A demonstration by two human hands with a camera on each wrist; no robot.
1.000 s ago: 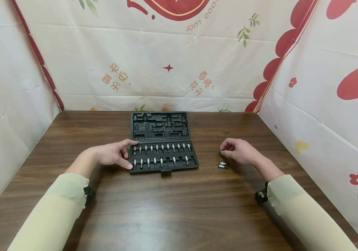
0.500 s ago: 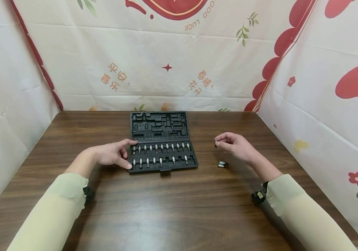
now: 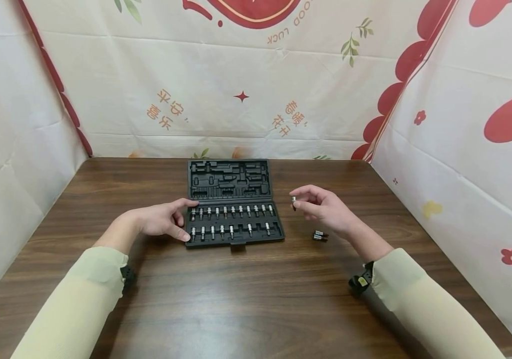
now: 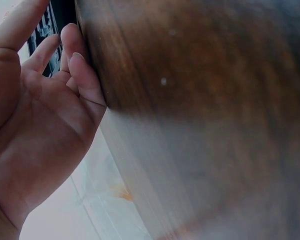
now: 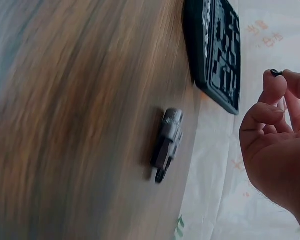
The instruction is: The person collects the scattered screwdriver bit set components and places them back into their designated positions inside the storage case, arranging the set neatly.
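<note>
A black plastic case (image 3: 213, 244) lies unfolded on the table, two rows of silver bit sockets (image 3: 231, 230) standing in its near half. My left hand (image 3: 159, 219) rests at its left side, thumb at the near corner and index finger by the hinge. The left wrist view shows that palm (image 4: 45, 115) with the other fingers bent loosely. Between thumb and fingertips, my right hand (image 3: 323, 205) pinches one bit socket (image 3: 294, 200) above the table, dark end down, right of the case. Only its dark end (image 5: 276, 73) shows in the right wrist view.
Two more bit sockets (image 3: 320, 236) lie side by side on the wooden table (image 3: 238, 299), below the right hand. The case's moulded lid (image 3: 229, 179) leans open toward the back. A printed cloth (image 3: 238, 119) hangs behind the table and along both sides.
My right hand has lifted the bit socket from beside the two loose ones and carried it left toward the case, turning it upright. The left hand stays on the case edge.
</note>
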